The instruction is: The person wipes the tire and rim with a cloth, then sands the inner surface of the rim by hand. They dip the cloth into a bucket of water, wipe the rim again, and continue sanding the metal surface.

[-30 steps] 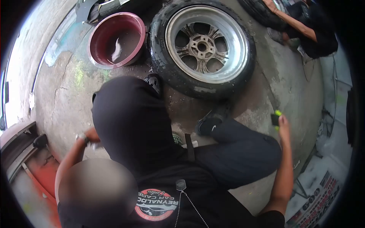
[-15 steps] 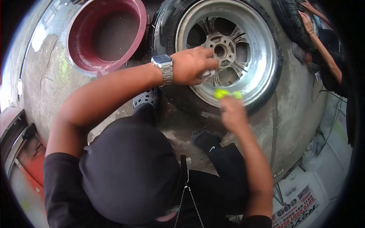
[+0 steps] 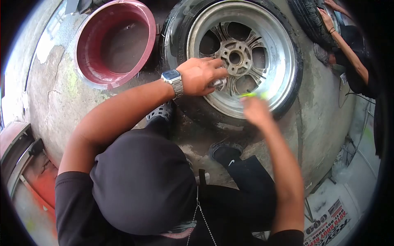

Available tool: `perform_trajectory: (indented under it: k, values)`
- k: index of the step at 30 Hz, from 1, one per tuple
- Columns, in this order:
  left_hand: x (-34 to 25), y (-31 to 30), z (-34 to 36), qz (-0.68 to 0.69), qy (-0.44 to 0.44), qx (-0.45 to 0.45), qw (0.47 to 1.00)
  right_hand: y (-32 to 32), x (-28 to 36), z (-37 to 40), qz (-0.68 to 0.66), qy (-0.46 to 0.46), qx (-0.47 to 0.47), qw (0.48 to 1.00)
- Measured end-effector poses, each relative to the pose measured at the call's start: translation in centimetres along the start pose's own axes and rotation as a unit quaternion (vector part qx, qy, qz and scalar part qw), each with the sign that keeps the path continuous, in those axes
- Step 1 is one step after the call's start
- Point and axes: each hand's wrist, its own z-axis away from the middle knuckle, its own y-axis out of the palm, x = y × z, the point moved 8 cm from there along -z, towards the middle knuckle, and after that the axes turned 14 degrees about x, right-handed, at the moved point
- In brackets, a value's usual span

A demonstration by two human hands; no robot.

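Note:
A silver alloy wheel (image 3: 283, 61) with a black tire (image 3: 174, 45) lies on the wet floor. My left hand (image 3: 201, 76), with a metal watch (image 3: 174, 80) at its wrist, is closed around a small whitish, crumpled thing (image 3: 219, 83) over the wheel's left spokes. My right hand (image 3: 256, 110) is over the wheel's lower rim, its fingers closed on a bright yellow-green object (image 3: 249, 94) that is blurred by motion. What exactly either object is I cannot make out.
A large red tub (image 3: 150, 45) with water stands left of the wheel. At the upper right another person's hands (image 3: 326, 18) touch a second tire (image 3: 310, 20). My shod feet are below the wheel. A red panel (image 3: 41, 184) is at the lower left, a printed banner (image 3: 328, 225) at the lower right.
My right hand has moved slightly up and right with the yellow-green object. My left hand is a little further left and still holds the whitish thing. The view has shifted slightly.

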Motion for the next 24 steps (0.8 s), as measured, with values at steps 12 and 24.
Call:
perform_trajectory:
  k: [12,24]
  values:
    - [0.5,0.4,-0.2,-0.012,-0.031,0.000,0.999,2.3,7.9,8.3,-0.004,-0.207,-0.299,0.932]
    - [0.6,0.7,0.1,-0.007,-0.045,0.017,0.999,2.4,8.2,6.9,-0.048,-0.196,-0.289,0.936]
